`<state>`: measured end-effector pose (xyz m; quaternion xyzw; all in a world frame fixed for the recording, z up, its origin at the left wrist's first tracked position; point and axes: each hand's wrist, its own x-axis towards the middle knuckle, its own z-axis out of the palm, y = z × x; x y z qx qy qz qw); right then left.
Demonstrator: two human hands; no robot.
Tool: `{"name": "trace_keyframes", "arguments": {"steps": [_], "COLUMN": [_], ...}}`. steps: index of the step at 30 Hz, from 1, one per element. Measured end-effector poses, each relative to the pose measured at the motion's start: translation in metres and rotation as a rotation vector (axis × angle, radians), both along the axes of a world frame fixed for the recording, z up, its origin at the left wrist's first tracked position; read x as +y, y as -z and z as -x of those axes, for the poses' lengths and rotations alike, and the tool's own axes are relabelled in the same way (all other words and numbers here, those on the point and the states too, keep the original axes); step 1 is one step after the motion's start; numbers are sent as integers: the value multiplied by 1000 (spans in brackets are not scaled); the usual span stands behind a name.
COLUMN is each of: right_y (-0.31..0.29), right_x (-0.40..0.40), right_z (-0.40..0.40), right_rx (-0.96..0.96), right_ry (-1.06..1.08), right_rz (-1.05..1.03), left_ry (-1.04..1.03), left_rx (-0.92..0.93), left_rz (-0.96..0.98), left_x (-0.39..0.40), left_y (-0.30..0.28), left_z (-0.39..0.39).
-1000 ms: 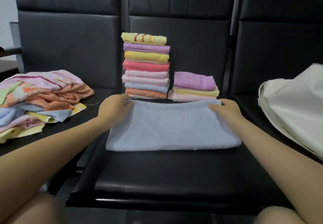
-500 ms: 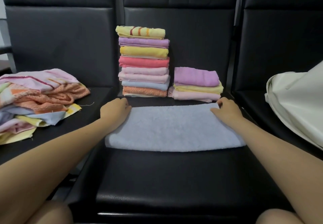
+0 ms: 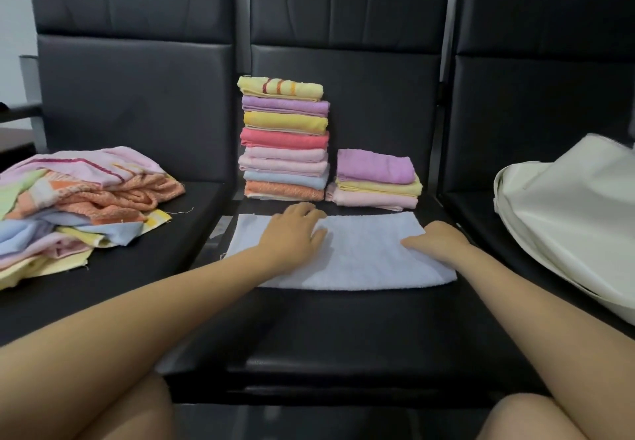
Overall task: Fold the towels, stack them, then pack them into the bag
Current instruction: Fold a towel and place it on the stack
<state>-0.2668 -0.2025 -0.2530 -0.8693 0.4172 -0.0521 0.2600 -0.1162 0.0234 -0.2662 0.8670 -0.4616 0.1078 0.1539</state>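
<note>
Smoothing comes first: the pale blue towel (image 3: 350, 254) lies as a long folded band across the middle seat (image 3: 343, 336), and both hands are on it. The left hand (image 3: 292, 230) lies flat, fingers spread and straight, pressing the cloth toward its 9 o'clock end; it grips nothing. The right hand (image 3: 436, 240) rests near the 3 o'clock end with fingers loosely bent on the cloth, and whether it pinches an edge I cannot tell. I would press out creases from the centre, then bring one end over the other with the edges matched, so the result fits the short stack (image 3: 376, 178) at 12 o'clock beside the tall stack (image 3: 285, 137). Unfolded towels (image 3: 79, 206) wait at 9 o'clock; the bag (image 3: 567, 213) sits at 3 o'clock.
</note>
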Motion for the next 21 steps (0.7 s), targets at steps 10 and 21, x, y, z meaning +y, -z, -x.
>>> {"name": "trace_keyframes", "arguments": {"steps": [10, 21], "right_y": [-29, -32], "right_x": [44, 104], "right_z": [1, -33], "right_rx": [-624, -520], "right_ry": [196, -307], "right_rz": [-617, -790], "left_ry": [-61, -184], "left_rx": [319, 939], "left_rz": [-97, 412], "left_x": [9, -4], "left_y": [4, -9], "left_z": [10, 18]}}
